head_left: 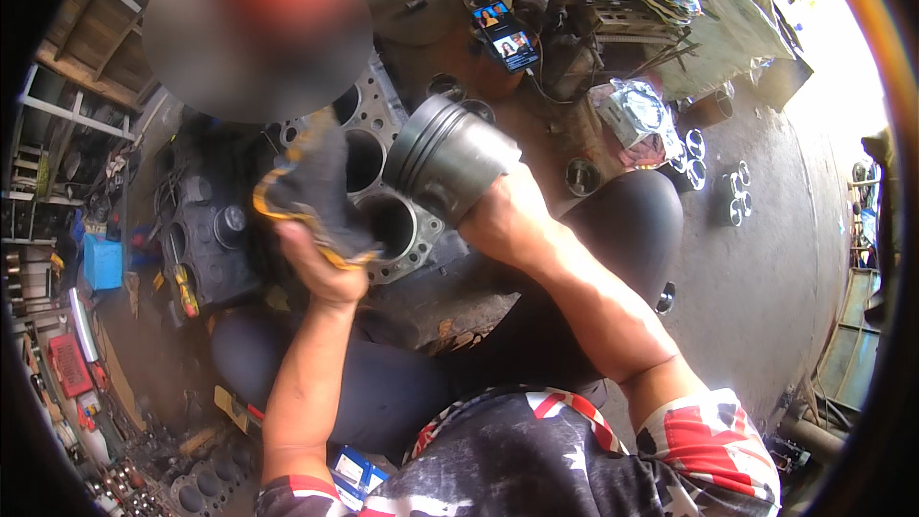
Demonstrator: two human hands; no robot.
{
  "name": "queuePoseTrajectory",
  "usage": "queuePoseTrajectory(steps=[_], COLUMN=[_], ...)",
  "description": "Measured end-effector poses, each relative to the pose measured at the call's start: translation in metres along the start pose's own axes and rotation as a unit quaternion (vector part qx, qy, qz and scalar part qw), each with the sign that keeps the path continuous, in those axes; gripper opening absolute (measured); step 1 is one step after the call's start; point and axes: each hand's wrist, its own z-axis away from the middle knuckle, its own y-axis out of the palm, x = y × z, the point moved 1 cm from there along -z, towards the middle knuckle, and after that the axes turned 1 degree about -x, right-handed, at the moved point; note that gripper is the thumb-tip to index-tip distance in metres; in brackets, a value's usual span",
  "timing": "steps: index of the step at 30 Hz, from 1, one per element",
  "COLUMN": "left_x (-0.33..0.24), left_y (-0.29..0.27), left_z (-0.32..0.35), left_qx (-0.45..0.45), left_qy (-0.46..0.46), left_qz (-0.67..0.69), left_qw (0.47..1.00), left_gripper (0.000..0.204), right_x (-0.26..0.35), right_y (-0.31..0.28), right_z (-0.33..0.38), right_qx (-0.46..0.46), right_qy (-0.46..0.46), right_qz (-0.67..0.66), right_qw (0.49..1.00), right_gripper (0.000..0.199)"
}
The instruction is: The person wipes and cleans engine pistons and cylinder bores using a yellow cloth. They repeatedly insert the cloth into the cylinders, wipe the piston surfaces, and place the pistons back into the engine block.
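Now, left to right, clock directions taken from the picture's centre:

Red crate [69, 365]: at 8 o'clock, near the left rim, among cluttered shelves.

Blue box [102, 264]: at 9 o'clock, just above the crate.

Screwdriver [185, 291]: at 9 o'clock, yellow handle, lying on the dark block beside the engine.

Left hand [321, 268]: just left of centre, fingers closed tight around a dark rag.

Rag [311, 182]: at 10 o'clock, dark cloth with a yellow-orange edge, bunched in the left hand and hanging over the engine block.

Engine block [375, 129]: at 11 o'clock, grey, with a row of round cylinder bores, partly hidden behind rag and piston.

Piston [445, 158]: at 12 o'clock, grey metal with ring grooves round its crown, tilted, held in the air above the block, just right of the rag; whether the two touch is unclear.

Right hand [507, 220]: just right of centre, gripping the piston from its lower end; the fingers are hidden behind the skirt.

Phone [505, 36]: at 12 o'clock, screen lit, lying on the bench beyond the block.

Plastic bag [637, 115]: at 1 o'clock, clear, holding ring-shaped parts.

Bearing shells [735, 193]: at 3 o'clock, bright half-rings set out on the concrete floor.
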Motion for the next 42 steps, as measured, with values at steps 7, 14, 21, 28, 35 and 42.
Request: queuePoseTrajectory(steps=[7,14,21,28,35,42], left_x=[-0.048,-0.051,-0.059,-0.083,-0.052,-0.008], left_y=[0.049,0.058,0.069,0.018,-0.041,-0.019], left_z=[0.002,-0.007,0.002,-0.021,-0.034,0.04], left_qx=[0.29,0.459,0.525,0.285,0.049,0.293], left_qy=[0.202,-0.162,-0.145,-0.333,-0.109,0.021], left_qz=[-0.415,-0.345,-0.272,0.0,-0.127,-0.418], left_qw=[0.838,0.802,0.793,0.899,0.985,0.859], left_gripper=[0.039,0.038,0.05,0.052,0.053,0.055], right_x=[0.023,0.035,0.059,0.073,0.049,0.014], right_y=[0.009,0.018,0.041,0.037,-0.016,-0.022], right_z=[0.026,0.053,0.073,0.019,-0.049,-0.094], right_qx=[0.229,0.332,0.238,0.269,0.453,0.41], right_qy=[0.01,-0.044,0.027,0.124,0.037,0.06], right_qz=[0.04,0.025,-0.245,-0.198,0.161,0.264], right_qw=[0.972,0.942,0.939,0.934,0.876,0.871], right_gripper=[0.007,0.01,0.02,0.02,0.017,0.016])
